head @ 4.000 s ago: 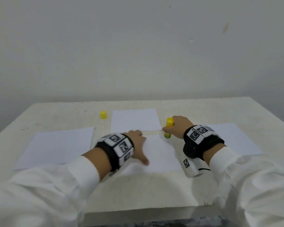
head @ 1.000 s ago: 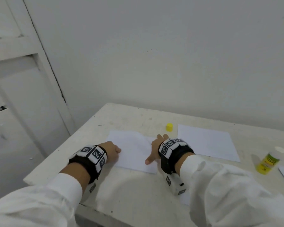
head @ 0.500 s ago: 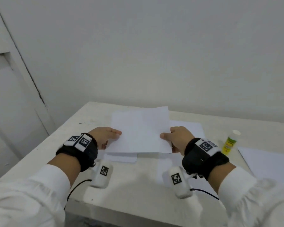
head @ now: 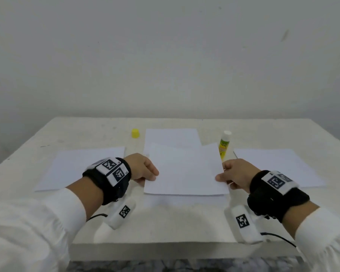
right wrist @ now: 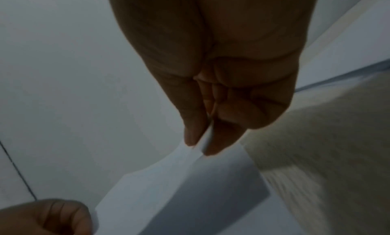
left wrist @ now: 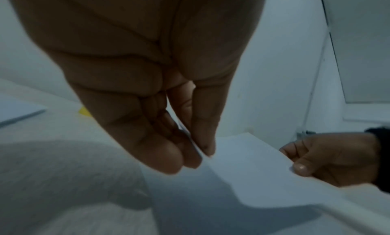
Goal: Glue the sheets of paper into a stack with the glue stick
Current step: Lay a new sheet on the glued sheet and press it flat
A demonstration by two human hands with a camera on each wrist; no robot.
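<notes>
White table [head: 86, 134] against a plain grey-white wall [head: 165, 55]

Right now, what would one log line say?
hands: left, right pinch sheet | sheet: above table | glue stick: upright, uncapped

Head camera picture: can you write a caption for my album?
Both hands, left and right, pinch a paper sheet above the table.
</notes>
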